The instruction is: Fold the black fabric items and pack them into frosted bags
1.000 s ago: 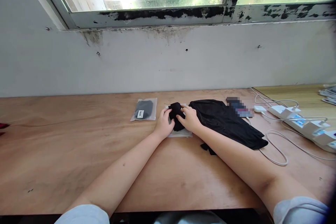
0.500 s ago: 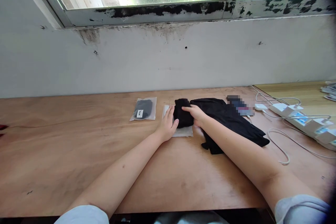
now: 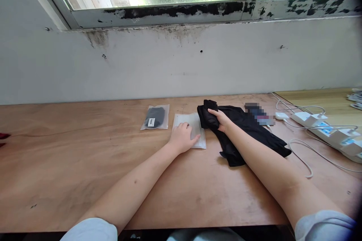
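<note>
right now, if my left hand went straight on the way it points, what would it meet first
Your left hand, on the pale packet, would probably meet the black bundle in your right hand first. Depth is unclear, so it might pass beneath.

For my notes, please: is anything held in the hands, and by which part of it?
The right hand grips the folded black cloth by its right side. The left hand appears to hold nothing, resting on the pale bag.
</note>
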A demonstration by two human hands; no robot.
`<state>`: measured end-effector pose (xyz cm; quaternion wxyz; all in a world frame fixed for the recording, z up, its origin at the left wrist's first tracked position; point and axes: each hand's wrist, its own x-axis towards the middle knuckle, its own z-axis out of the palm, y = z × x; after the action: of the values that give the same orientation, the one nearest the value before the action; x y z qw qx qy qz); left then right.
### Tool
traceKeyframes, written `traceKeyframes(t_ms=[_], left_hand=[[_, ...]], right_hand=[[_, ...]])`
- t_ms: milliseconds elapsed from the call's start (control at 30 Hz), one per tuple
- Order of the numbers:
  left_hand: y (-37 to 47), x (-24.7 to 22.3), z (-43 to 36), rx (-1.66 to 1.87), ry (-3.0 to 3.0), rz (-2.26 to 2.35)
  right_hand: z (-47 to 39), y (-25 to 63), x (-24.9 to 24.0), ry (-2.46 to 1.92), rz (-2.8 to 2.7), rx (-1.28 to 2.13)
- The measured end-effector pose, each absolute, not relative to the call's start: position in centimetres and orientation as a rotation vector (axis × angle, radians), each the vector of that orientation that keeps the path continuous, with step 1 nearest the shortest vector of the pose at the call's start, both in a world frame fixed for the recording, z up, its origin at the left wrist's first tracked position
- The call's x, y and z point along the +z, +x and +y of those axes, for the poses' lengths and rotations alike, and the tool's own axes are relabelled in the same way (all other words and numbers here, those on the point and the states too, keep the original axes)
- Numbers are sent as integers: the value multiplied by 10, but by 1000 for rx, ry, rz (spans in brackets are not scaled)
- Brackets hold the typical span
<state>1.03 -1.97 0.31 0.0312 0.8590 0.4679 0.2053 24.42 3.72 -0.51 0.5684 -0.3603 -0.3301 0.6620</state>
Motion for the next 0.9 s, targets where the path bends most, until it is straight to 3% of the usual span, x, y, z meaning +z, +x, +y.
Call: traceKeyframes(t_ms=[333,900], left_hand=[[29,-24,-14,585,2426,1643],[31,-7,-20,617,2507,1673]], right_hand=[[32,240,-3,-913,-919,1597],[31,237,-1,-912,-910,1615]])
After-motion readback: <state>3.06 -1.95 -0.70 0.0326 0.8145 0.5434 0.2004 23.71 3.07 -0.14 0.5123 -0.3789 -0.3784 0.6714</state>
